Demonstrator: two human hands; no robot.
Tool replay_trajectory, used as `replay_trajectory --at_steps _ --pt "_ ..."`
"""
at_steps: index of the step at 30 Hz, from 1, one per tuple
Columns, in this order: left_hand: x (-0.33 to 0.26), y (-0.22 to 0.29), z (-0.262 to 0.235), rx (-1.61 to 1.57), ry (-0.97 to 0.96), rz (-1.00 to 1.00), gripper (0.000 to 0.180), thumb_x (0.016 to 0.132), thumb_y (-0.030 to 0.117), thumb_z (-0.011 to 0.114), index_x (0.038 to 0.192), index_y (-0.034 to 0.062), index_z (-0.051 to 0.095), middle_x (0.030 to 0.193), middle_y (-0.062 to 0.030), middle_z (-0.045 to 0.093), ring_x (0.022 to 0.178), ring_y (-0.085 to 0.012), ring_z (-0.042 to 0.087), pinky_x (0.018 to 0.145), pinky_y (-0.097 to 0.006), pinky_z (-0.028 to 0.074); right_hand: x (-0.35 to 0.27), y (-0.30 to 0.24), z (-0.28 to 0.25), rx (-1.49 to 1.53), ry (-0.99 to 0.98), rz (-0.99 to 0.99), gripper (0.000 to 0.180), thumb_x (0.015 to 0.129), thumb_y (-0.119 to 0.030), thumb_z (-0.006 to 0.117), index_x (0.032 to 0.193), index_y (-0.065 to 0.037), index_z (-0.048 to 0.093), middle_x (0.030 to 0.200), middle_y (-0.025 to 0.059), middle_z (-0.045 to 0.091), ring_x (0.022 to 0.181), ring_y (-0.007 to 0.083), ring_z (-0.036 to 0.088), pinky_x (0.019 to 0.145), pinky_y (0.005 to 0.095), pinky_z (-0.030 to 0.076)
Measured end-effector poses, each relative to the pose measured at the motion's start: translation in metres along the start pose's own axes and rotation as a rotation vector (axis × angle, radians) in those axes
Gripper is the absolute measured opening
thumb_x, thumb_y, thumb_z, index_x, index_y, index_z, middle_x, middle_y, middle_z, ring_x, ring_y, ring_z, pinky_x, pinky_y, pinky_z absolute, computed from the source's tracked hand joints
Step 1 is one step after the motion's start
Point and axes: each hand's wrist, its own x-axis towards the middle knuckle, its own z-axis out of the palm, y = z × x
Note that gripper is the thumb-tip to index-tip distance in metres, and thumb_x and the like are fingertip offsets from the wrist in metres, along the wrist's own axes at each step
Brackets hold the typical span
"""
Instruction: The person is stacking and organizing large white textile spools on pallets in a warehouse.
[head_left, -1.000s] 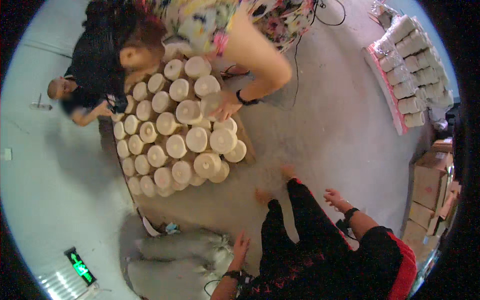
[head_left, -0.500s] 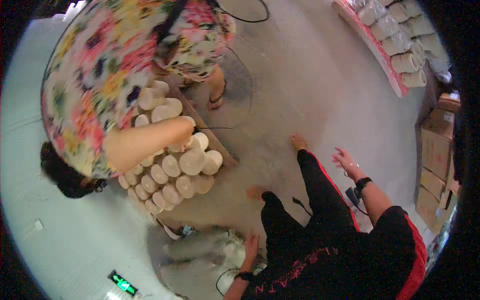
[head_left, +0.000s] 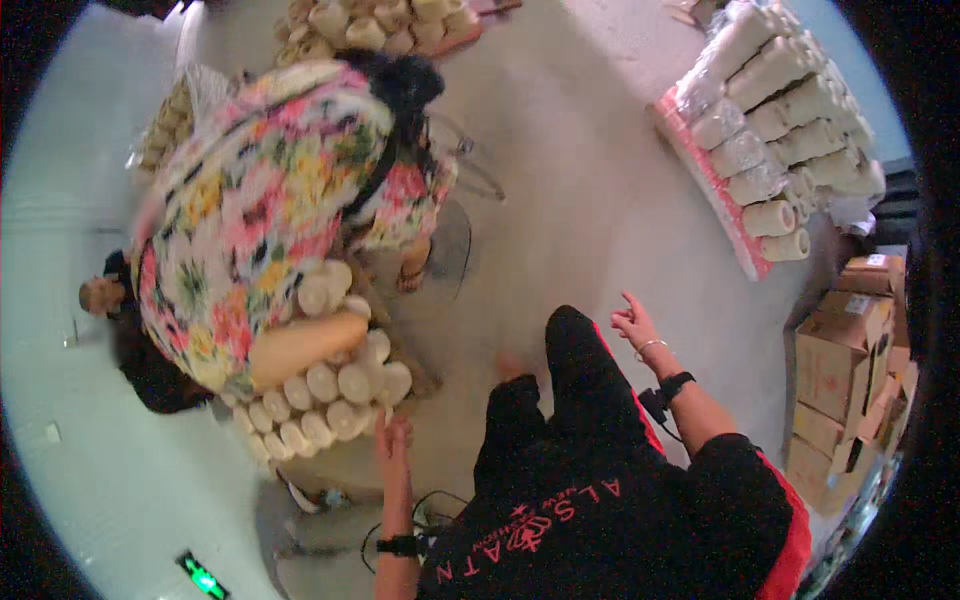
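My left hand (head_left: 393, 437) is out in front with its fingers partly stretched, just beside the near right corner of a stack of cream yarn cones (head_left: 322, 384). It appears to hold nothing; whether it touches a cone I cannot tell. Off to the right, my right hand (head_left: 634, 325) hangs over the floor, fingers apart and empty, with a ring-shaped bracelet (head_left: 651, 346) and a black band (head_left: 675, 387) at the wrist. A co-worker in a floral garment (head_left: 265, 210) bends over the cones, one bare forearm (head_left: 308, 350) reaching across them; that hand is hidden.
Wrapped yarn cones (head_left: 775, 125) stand on a pink-edged base (head_left: 710, 190) at far right. Cardboard boxes (head_left: 840, 345) are piled on the right. More cones (head_left: 375, 25) lie at the far end. Another person (head_left: 105, 293) is at left. A dark cable (head_left: 372, 540) loops near my left forearm.
My left hand has moved forward and left, up to the cone stack. My view has shifted, showing more of the far end. The co-worker's body has turned, the arm still over the cones.
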Motion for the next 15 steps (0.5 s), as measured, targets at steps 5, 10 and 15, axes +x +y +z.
replay_trajectory --at_steps 5,10,15 --pt "0.021 0.030 0.031 -0.048 -0.020 -0.193 0.056 0.103 0.046 0.046 0.145 0.0092 0.047 0.128 -0.0118 0.059 0.107 -0.0198 0.060 0.091 -0.034 0.048 0.063 -0.081 -0.035 0.051 0.016 -0.101 0.071 0.088 -0.020 0.070 0.150 -0.012 0.035 0.111 0.0108 0.066 0.091 0.0149 0.065 0.073 0.0287 0.052" --pt "0.088 -0.142 0.069 -0.077 -0.229 -0.521 0.053 0.102 0.043 0.047 0.142 0.0083 0.050 0.125 -0.0082 0.064 0.100 -0.0172 0.063 0.085 -0.030 0.050 0.206 -0.171 -0.077 -0.137 -0.007 -0.208 0.059 0.090 -0.019 0.068 0.143 -0.009 0.045 0.109 0.0098 0.066 0.090 0.0142 0.064 0.076 0.0279 0.053" --pt "0.073 0.022 0.177 -0.078 -0.299 -0.645 0.054 0.101 0.041 0.052 0.144 0.0077 0.049 0.126 -0.0065 0.063 0.101 -0.0147 0.062 0.084 -0.029 0.050 0.305 -0.240 -0.057 -0.118 -0.087 -0.215 0.051 0.086 -0.014 0.069 0.134 -0.006 0.054 0.109 0.0110 0.069 0.096 0.0192 0.066 0.086 0.0338 0.054"
